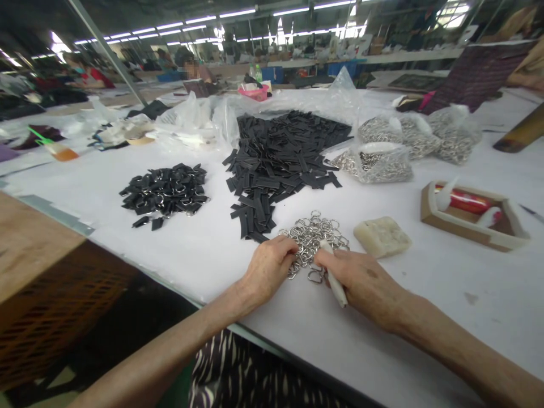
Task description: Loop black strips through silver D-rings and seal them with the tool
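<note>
A heap of silver D-rings (314,232) lies on the white table, close in front of both hands. My left hand (267,266) is closed at the heap's left edge, thumb and fingertips together; what they pinch is hidden. Closed around a white stick-shaped tool (337,288), my right hand (361,280) is at the heap's right side. One end of the tool points toward the rings, the other toward me. Beyond my left hand spreads a big pile of black strips (284,150). Further left is a smaller pile of black folded tabs with rings (165,191).
A yellowish block (382,237) lies right of the rings, with a cardboard tray (463,229) holding a red tube beyond it. Clear bags of rings (382,164) stand behind. At left are an orange glue bottle (62,151) and a wooden surface (34,238) beside the table edge.
</note>
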The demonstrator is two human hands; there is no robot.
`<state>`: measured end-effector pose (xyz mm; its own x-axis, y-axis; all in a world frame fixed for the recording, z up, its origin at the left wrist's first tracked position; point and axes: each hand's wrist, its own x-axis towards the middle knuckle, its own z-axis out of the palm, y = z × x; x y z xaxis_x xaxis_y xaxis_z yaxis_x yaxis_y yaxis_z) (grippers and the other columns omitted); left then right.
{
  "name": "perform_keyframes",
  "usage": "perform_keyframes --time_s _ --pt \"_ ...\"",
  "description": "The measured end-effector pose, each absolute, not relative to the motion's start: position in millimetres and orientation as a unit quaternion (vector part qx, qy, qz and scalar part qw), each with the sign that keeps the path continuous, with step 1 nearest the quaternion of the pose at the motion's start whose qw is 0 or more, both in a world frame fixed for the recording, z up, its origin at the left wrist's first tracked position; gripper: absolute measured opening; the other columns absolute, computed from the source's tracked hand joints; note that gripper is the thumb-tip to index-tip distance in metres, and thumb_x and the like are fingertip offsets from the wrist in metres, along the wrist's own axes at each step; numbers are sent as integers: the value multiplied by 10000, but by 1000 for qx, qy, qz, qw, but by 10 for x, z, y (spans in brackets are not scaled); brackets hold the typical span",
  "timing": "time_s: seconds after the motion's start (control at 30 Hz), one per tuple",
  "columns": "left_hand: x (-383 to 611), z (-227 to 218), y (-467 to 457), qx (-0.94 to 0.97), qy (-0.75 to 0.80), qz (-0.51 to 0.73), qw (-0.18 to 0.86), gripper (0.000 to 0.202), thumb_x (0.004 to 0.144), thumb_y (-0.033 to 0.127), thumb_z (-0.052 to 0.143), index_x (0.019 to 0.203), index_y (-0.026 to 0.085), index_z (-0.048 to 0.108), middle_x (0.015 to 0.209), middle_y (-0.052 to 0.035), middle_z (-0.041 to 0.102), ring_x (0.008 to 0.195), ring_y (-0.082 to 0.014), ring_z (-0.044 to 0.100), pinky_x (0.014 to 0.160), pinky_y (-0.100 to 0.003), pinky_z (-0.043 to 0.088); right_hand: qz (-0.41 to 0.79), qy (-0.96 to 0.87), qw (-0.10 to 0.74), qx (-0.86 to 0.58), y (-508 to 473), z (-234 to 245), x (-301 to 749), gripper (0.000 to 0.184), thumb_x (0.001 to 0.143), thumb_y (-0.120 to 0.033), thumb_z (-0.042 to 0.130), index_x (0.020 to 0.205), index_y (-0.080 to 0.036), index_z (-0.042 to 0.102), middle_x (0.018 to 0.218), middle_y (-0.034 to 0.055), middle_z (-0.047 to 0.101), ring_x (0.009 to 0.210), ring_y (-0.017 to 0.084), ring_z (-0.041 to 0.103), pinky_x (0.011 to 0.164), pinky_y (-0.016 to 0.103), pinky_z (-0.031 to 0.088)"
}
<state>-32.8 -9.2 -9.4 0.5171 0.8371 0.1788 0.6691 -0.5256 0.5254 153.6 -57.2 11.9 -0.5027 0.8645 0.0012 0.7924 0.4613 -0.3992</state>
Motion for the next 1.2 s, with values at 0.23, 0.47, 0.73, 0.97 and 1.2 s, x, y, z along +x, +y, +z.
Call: perform_keyframes --time_s 0.23,0.47,0.73,0.97,1.2 --pt "-630 -24 -98 836 444 271 173 204 794 85 484 912 174 623 931 -43 636 811 -143 599 721 -253 472 231 -818 88 -519 -596 112 1462 112 807 -132 346 739 -196 408 659 4 484 601 141 431 526 248 249" --pt "-1013 28 322 774 600 196 42 141 782 154 513 813 170 650 776 -45 656 688 -185 598 661 -309 461 371 -681 142 -615 -609 101 1434 327 907 -340 223 638 -200 344 624 -8 497 596 139 471 518 241 322" --pt "-873 54 148 900 416 93 93 220 791 84 469 907 177 631 1009 -54 615 930 -184 543 791 -301 460 244 -793 91 -551 -625 108 1486 59 802 -200 407 774 -232 447 697 20 538 633 184 504 515 256 321" --pt "-892 88 152 908 417 13 38 258 752 -2 429 902 135 589 930 -83 570 871 -189 531 739 -300 460 234 -812 88 -527 -604 75 1548 110 799 -130 382 793 -227 435 643 -1 503 589 154 475 517 245 300" --pt "-828 228 115 942 310 -93 -89 271 651 -33 477 878 87 563 862 -121 555 817 -242 491 693 -341 439 237 -804 110 -533 -571 67 1569 99 792 -128 405 788 -223 376 585 -43 453 548 123 415 508 235 263"
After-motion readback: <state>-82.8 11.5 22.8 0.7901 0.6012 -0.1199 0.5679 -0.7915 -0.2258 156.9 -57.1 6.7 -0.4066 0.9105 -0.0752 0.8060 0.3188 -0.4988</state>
